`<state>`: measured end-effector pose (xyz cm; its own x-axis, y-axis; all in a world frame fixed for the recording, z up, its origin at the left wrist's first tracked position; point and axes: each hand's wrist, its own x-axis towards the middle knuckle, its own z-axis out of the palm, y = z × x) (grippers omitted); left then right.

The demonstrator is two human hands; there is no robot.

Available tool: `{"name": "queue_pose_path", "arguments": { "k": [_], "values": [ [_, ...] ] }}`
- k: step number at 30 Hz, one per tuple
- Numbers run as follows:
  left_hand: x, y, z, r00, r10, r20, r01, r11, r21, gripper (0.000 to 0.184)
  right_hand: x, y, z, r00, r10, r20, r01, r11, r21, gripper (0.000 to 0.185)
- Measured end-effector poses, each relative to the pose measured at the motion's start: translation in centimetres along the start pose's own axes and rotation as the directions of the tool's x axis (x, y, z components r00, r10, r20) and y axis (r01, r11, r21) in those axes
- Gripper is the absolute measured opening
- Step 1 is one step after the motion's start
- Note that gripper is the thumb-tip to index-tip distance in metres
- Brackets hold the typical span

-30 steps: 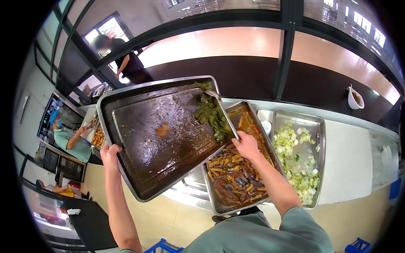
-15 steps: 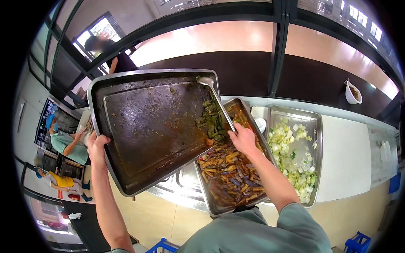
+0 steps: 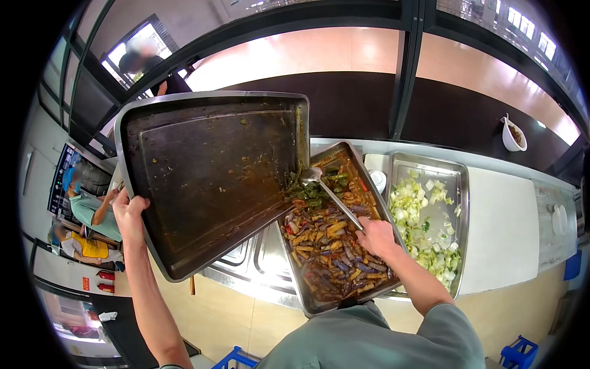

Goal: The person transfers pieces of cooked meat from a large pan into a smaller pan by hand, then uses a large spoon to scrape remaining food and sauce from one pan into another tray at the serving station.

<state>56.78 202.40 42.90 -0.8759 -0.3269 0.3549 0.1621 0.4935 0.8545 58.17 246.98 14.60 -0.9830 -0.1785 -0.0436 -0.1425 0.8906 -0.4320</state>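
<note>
My left hand (image 3: 130, 214) grips the left rim of a large dark metal tray (image 3: 209, 178), which is tilted steeply with its lower right corner over a second tray. Only scraps and sauce cling to its surface. My right hand (image 3: 375, 236) is closed on the handle of a metal spoon (image 3: 335, 198), whose bowl lies by dark leafy greens (image 3: 312, 194). Those greens sit at the upper left of the second tray (image 3: 302, 294), beside cooked eggplant strips (image 3: 341, 249).
A tray of chopped cabbage (image 3: 464, 215) stands to the right, next to a white board (image 3: 501, 227). A white bowl (image 3: 514, 135) is on the dark ledge. Two people are at the left, another beyond the frame. Blue stools (image 3: 519, 353) stand below.
The held tray has moved left and tipped more steeply. Greens have slid from it into the eggplant tray. My right hand and the spoon have moved down and right, off the held tray.
</note>
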Motion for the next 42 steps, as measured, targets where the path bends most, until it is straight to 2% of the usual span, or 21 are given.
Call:
{"name": "queue_pose_path", "arguments": {
  "k": [1, 4, 5, 9, 12, 15, 16, 17, 20, 23, 26, 29, 32, 33, 36, 37, 40, 42],
  "values": [
    [0.0, 0.1, -0.1, 1.0, 0.004, -0.001, -0.004, 1.0, -0.004, 0.021, -0.8, 0.1, 0.5, 0.996, -0.033, -0.087, 0.035, 0.999, 0.017, 0.022],
    [0.2, 0.2, -0.9, 1.0, 0.0, -0.001, 0.0, 1.0, -0.005, 0.021, -2.0, -0.9, 1.1, 0.983, -0.113, -0.143, 0.13, 0.985, 0.117, 0.027],
    [0.4, -0.1, -1.3, 1.0, -0.009, 0.001, 0.009, 1.0, -0.002, 0.021, -2.0, -0.9, 2.1, 0.97, -0.166, -0.177, 0.184, 0.978, 0.094, 0.033],
    [0.2, 0.3, -1.1, 1.0, 0.01, -0.022, -0.01, 1.0, -0.021, 0.02, -0.9, -0.2, 3.2, 0.99, -0.127, -0.054, 0.126, 0.992, -0.021, 0.036],
    [0.1, -0.8, -2.3, 0.999, 0.022, -0.045, -0.023, 1.0, -0.015, 0.019, -0.3, 1.1, 2.3, 0.991, -0.118, -0.069, 0.113, 0.99, -0.081, 0.035],
    [-1.0, -1.1, -3.4, 0.994, 0.033, -0.101, -0.03, 0.999, 0.031, 0.018, -1.4, 1.1, 0.7, 0.995, -0.062, -0.083, 0.057, 0.997, -0.056, 0.038],
    [-1.3, -1.4, -3.9, 0.994, 0.014, -0.112, -0.012, 1.0, 0.015, 0.018, -1.8, 1.1, 0.2, 0.995, -0.039, -0.087, 0.036, 0.998, -0.046, 0.041],
    [-1.6, -1.9, -4.6, 0.992, -0.006, -0.123, 0.006, 1.0, -0.002, 0.018, -2.2, 1.2, 0.1, 0.991, -0.026, -0.129, 0.026, 1.0, 0.0, 0.03],
    [-2.6, -3.3, -6.5, 0.983, -0.081, -0.167, 0.068, 0.995, -0.079, 0.017, -3.2, 1.4, -0.2, 0.991, 0.079, -0.108, -0.066, 0.991, 0.118, 0.027],
    [-4.5, -3.3, -6.9, 0.963, -0.131, -0.234, 0.091, 0.98, -0.177, 0.015, -4.1, 2.1, 0.1, 0.987, 0.115, -0.112, -0.094, 0.98, 0.177, 0.025],
    [-6.0, -4.8, -8.4, 0.933, -0.245, -0.263, 0.189, 0.957, -0.219, 0.013, -5.8, 2.0, -0.6, 0.983, 0.166, -0.08, -0.141, 0.956, 0.255, 0.027],
    [-7.6, -7.7, -10.2, 0.923, -0.253, -0.29, 0.182, 0.951, -0.248, 0.012, -7.5, 2.7, -0.2, 0.988, 0.137, -0.078, -0.117, 0.968, 0.224, 0.029],
    [-8.8, -8.0, -10.3, 0.918, -0.29, -0.272, 0.215, 0.938, -0.272, 0.014, -6.8, 1.2, -0.1, 0.986, 0.153, 0.062, -0.161, 0.976, 0.147, 0.031],
    [-9.1, -8.9, -10.9, 0.923, -0.287, -0.254, 0.221, 0.94, -0.259, 0.015, -6.0, 1.2, 1.3, 0.992, 0.117, 0.046, -0.119, 0.992, 0.042, 0.027],
    [-9.7, -8.9, -10.4, 0.909, -0.306, -0.282, 0.245, 0.942, -0.229, 0.015, -3.5, -0.3, 1.8, 0.992, 0.071, 0.108, -0.073, 0.997, 0.017, 0.022],
    [-9.7, -8.7, -10.2, 0.898, -0.313, -0.309, 0.252, 0.942, -0.222, 0.014, -3.6, -0.7, 1.5, 0.995, 0.056, 0.084, -0.057, 0.998, 0.015, 0.019],
    [-10.1, -8.2, -10.3, 0.911, -0.298, -0.284, 0.245, 0.947, -0.208, 0.012, -4.1, -1.8, 0.5, 1.0, 0.009, 0.017, -0.011, 0.996, 0.085, 0.024],
    [-10.0, -8.2, -10.3, 0.918, -0.297, -0.262, 0.241, 0.944, -0.224, 0.012, -3.1, -3.2, 1.3, 0.993, -0.108, -0.054, 0.111, 0.993, 0.05, 0.029]
  ]
}}
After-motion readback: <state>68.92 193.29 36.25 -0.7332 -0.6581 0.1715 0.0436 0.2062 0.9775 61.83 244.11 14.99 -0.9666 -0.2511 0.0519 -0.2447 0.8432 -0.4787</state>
